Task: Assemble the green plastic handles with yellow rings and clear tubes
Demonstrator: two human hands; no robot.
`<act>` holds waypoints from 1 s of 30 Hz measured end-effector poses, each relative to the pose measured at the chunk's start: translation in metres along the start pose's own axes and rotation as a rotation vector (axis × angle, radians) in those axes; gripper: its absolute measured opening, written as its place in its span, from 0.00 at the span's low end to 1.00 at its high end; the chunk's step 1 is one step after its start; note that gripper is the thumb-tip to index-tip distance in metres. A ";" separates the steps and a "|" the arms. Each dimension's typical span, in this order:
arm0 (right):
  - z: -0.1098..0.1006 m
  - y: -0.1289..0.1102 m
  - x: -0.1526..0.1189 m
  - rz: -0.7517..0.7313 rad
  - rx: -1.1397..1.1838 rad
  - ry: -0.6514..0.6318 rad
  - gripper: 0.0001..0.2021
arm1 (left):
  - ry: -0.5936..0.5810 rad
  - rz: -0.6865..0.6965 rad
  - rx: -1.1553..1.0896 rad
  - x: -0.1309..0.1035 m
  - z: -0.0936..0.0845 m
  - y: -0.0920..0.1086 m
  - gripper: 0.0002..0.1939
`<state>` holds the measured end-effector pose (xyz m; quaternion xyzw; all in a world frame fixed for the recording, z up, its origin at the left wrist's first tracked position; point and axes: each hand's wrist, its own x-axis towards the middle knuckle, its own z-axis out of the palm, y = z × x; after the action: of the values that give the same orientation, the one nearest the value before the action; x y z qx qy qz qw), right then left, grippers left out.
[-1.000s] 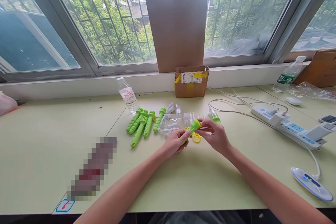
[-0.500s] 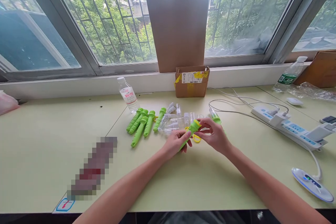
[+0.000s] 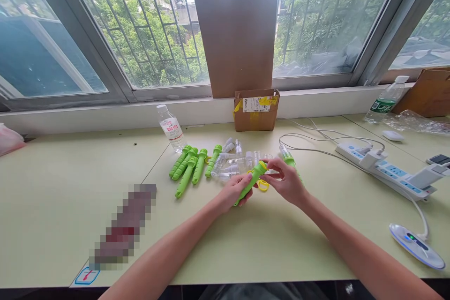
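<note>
My left hand [image 3: 235,193] is wrapped round a green plastic handle [image 3: 251,182], which tilts up to the right. At its upper end shows a yellow ring [image 3: 263,165], and the fingertips of my right hand [image 3: 285,180] pinch at that ring, partly hiding it. Loose yellow rings [image 3: 263,185] lie on the table just behind and under the hands. Beyond them is a pile of clear plastic tubes [image 3: 230,165]. Left of the pile lie several green handles [image 3: 187,176]. A green handle with a clear tube [image 3: 288,158] on it lies behind my right hand.
A water bottle [image 3: 171,129] and a small cardboard box [image 3: 256,111] stand at the back. On the right are a power strip [image 3: 390,168] with cables, a white oval device [image 3: 417,246] and another bottle [image 3: 386,101]. A blurred-out object [image 3: 124,227] lies at left.
The green handle has tilted slightly and more of its lower end shows below my left hand. Both hands stay nearly in place, and the view has shifted a little.
</note>
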<state>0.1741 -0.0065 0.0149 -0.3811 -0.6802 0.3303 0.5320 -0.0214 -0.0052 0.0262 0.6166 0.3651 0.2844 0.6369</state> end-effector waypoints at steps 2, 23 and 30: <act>0.001 0.001 -0.001 -0.014 0.006 0.007 0.13 | 0.010 0.009 0.023 0.000 0.000 0.000 0.24; -0.002 -0.002 0.001 -0.046 -0.057 -0.041 0.12 | -0.045 -0.009 -0.049 0.002 -0.005 -0.002 0.22; 0.001 -0.003 -0.001 -0.074 -0.077 -0.007 0.09 | 0.009 -0.053 0.028 -0.002 -0.002 0.003 0.20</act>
<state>0.1727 -0.0090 0.0171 -0.3748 -0.7078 0.2852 0.5265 -0.0236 -0.0050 0.0297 0.6142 0.3881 0.2651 0.6339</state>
